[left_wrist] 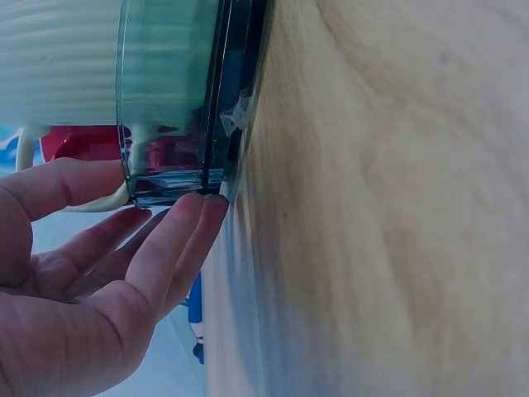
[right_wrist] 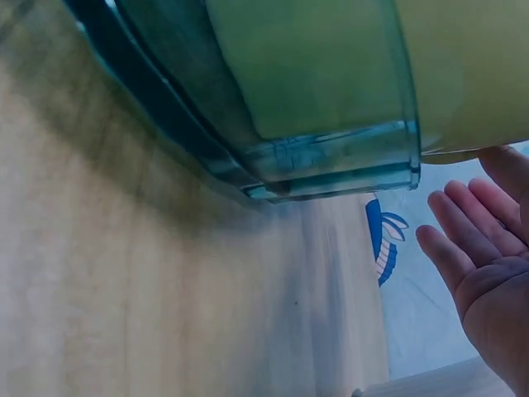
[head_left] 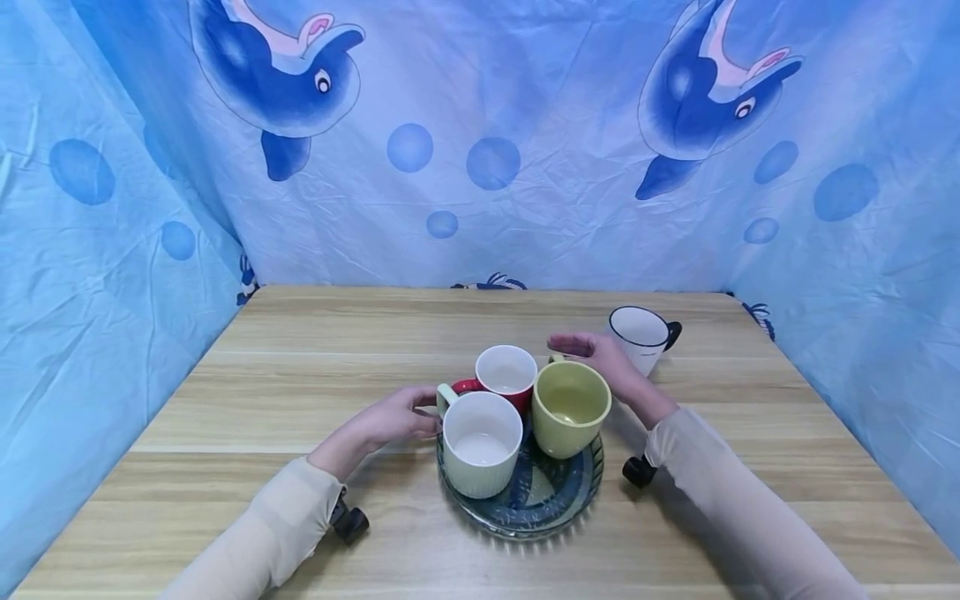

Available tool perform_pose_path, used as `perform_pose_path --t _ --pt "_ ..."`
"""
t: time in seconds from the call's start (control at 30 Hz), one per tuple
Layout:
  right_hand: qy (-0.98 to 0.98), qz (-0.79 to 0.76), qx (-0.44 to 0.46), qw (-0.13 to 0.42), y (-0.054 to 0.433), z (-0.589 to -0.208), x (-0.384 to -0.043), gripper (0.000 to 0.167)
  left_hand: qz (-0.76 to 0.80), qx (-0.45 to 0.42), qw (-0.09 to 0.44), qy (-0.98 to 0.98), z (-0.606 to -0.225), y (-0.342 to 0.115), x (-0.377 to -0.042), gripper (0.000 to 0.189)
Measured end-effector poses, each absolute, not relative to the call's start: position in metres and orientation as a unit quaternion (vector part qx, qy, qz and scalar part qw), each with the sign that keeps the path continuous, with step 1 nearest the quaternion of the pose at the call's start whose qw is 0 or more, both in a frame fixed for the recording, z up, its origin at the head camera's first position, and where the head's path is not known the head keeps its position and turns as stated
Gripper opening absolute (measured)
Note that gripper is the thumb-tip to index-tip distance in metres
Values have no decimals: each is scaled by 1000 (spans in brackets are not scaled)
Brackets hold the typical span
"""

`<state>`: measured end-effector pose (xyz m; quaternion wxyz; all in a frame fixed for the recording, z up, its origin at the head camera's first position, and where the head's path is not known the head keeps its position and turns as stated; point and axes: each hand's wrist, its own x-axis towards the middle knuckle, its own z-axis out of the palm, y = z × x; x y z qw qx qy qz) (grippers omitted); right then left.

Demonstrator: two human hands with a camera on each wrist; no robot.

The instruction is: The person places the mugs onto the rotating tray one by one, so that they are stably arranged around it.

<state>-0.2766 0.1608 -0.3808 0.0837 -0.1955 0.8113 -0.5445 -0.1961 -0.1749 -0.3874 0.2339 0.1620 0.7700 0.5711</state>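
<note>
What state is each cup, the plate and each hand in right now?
Pale ribbed mug: upright on the plate, empty.
Red mug: upright, empty.
Green mug: upright on the plate.
White enamel mug: upright on the table, off the plate.
Glass plate: flat on the table.
Left hand: open, fingertips at the plate's rim.
Right hand: open, holding nothing.

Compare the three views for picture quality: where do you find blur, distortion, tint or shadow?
Head view: sharp, wide-angle bend at the edges, soft shadows under the plate and sleeves. Left wrist view: turned sideways, the left hand clear, the table soft. Right wrist view: also turned, bluish, the table blurred beside the right hand.
</note>
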Motion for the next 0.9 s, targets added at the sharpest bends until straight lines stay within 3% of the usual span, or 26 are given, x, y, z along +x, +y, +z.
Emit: perform_pose_path --t 0.43,0.73,0.9 --pt "825 -509 -226 101 151 -371 -287 43 565 155 230 777 -385 -172 -195 46" --pt "808 -521 -244 126 148 -374 -285 50 559 159 225 782 -384 -173 -195 46" --pt "812 -520 -240 110 162 -377 -283 49 553 154 222 788 -384 -171 -195 47"
